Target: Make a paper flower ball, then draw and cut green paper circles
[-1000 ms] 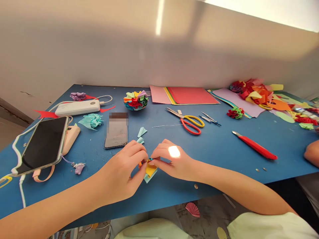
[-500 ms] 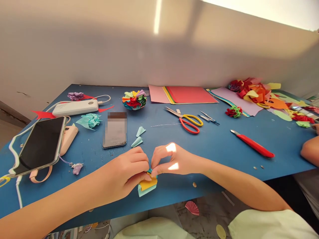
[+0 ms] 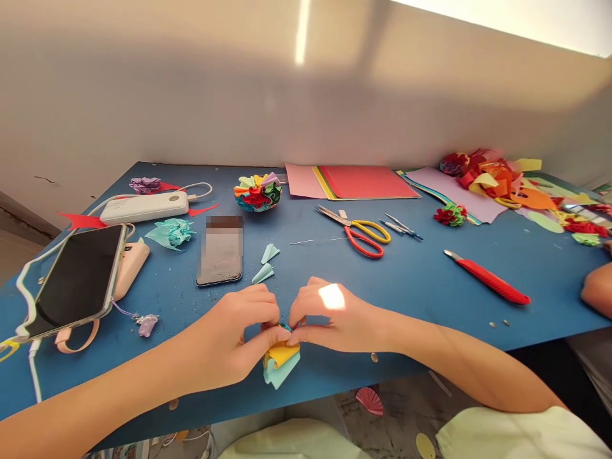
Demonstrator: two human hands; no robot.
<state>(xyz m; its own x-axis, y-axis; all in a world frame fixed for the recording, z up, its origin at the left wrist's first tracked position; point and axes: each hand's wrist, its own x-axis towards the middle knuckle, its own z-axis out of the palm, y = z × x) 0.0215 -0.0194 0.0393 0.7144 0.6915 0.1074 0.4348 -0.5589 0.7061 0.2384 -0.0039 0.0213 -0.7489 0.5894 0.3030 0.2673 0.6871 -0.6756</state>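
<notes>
1. Head view, hands: the left hand closes thumb and fingers on the upper end of a layered paper piece, yellow over pale blue. The right hand pinches the same end, its thumb tip beside the left's.
2. Head view, reason for the hold: both grips meet at the narrow end, probably to press the layers together; the lower end flares loose toward the body. The piece is at the near side of the table, likely for a close look. Exact finger contact behind it is hidden.
3. Head view, placing: two pale-blue paper cones lie just beyond the left hand. Scissors and a red cutter lie farther off, apparently set aside within reach. A phone lies screen up left of the cones, perhaps for reference.
4. Head view, surface and room: blue, scuffed tabletop; coloured sheets against a pale wall streaked with light. Pink fan-folded paper on the floor. Another person's arm at the right edge.
</notes>
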